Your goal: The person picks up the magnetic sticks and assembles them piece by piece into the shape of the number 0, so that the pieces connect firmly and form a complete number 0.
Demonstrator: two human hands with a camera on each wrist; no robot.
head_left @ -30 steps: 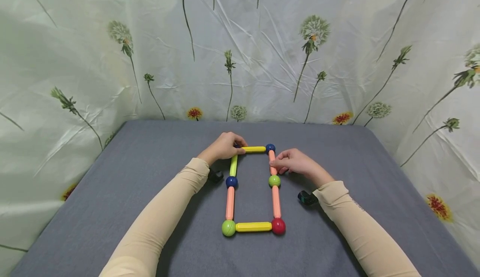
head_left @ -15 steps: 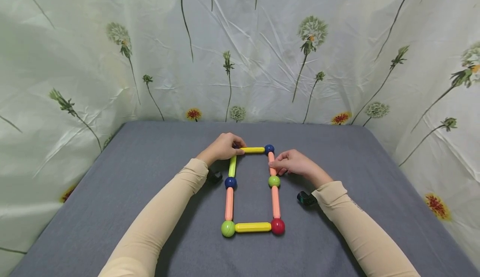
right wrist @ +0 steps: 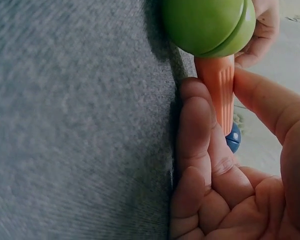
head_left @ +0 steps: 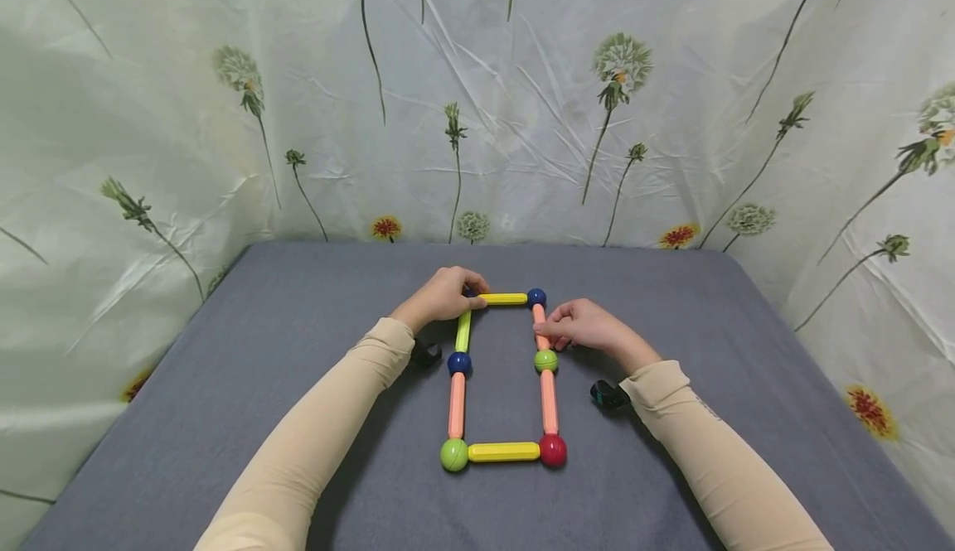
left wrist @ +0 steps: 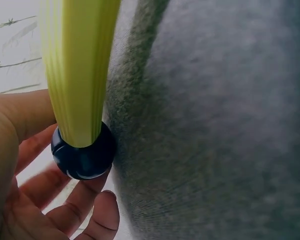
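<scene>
Toy building rods and balls lie joined as a long rectangle. At its far left corner my left hand (head_left: 443, 292) holds a blue ball (left wrist: 85, 155), fingers curled around it and mostly hiding it in the head view. A yellow-green rod (head_left: 463, 333) runs from that ball towards me, and a yellow rod (head_left: 502, 299) runs right to another blue ball (head_left: 536, 297). On the right side, my right hand (head_left: 589, 326) pinches a salmon rod (right wrist: 222, 95) between thumb and fingers. This rod links the far right blue ball with a green ball (head_left: 546, 360).
The near part has a blue ball (head_left: 459, 363), two salmon rods (head_left: 457, 406), a green ball (head_left: 453, 455), a yellow rod (head_left: 503, 451) and a red ball (head_left: 553, 451). Grey cloth (head_left: 336, 286) covers the table; a flowered curtain (head_left: 522, 161) hangs behind.
</scene>
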